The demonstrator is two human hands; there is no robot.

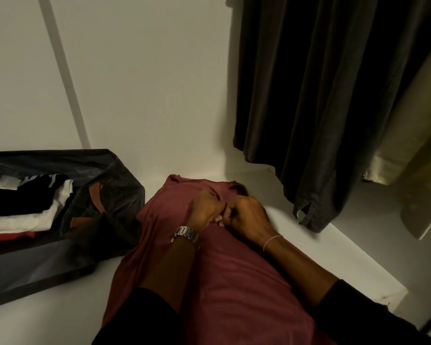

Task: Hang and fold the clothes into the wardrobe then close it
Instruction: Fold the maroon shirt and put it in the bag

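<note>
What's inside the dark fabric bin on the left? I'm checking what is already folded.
The dark fabric bin holds folded clothes in black, white and red layers. Whatever lies beneath or behind that stack is hidden.

A shirt [234, 282] lay flat on the wardrobe shelf [309, 245], both hands on its far end — left hand [204, 210] just beside right hand [249, 215]. To its left sat a fabric bin [105, 202] holding folded clothes [30, 207]. Behind and right, hanging garments [321, 95] dangled over the shelf.

Both hands, left hand [205, 210] and right hand [246, 215], pinch the maroon shirt [234, 282] on the shelf [346, 257].
</note>
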